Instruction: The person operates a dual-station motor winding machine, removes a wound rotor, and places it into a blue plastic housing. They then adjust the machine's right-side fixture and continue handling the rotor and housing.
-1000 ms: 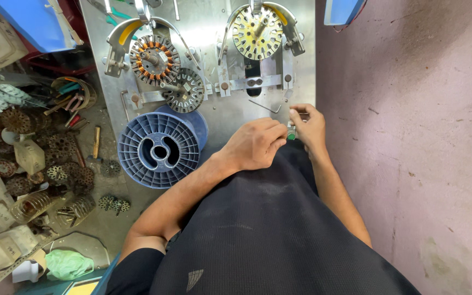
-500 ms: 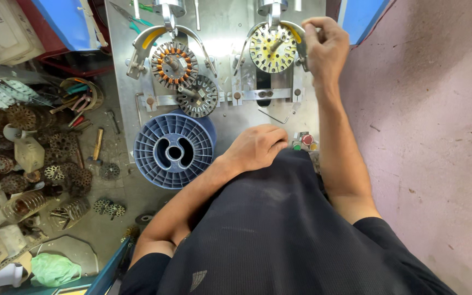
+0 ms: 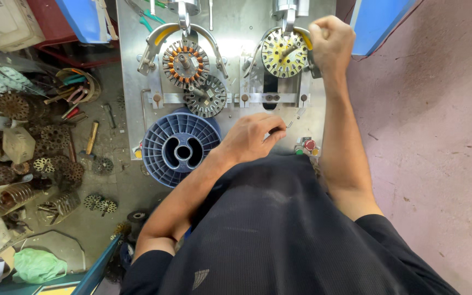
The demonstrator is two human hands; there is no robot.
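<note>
Since the frame a second ago the right hand [image 3: 331, 38] has left the near edge of the plate and now sits at the far right, closed in a fist against the right rim of the yellow-faced round slotted stator core [image 3: 284, 53]. Whether the fist clamps the curved metal guide arm there or only presses on it cannot be told.

The left hand [image 3: 252, 136] stays near the middle of the grey metal winding-machine plate [image 3: 236, 33], fingers curled loosely, fingertips close to a small thin wire hook [image 3: 289, 124]; contact is not clear, and nothing shows in its grasp.

Progress, judged: the yellow core shows no copper in its slots, so winding on the right station appears not begun. The orange-and-copper wound stator [image 3: 186, 64] on the left station looks filled. A dark unwound core [image 3: 206, 96] lies just near of it.

Also noted: big blue plastic wire spool [image 3: 178, 145], left of the left hand. Red and green push buttons [image 3: 307, 146] at the plate's near right edge. Many loose cores on the bench far left.
</note>
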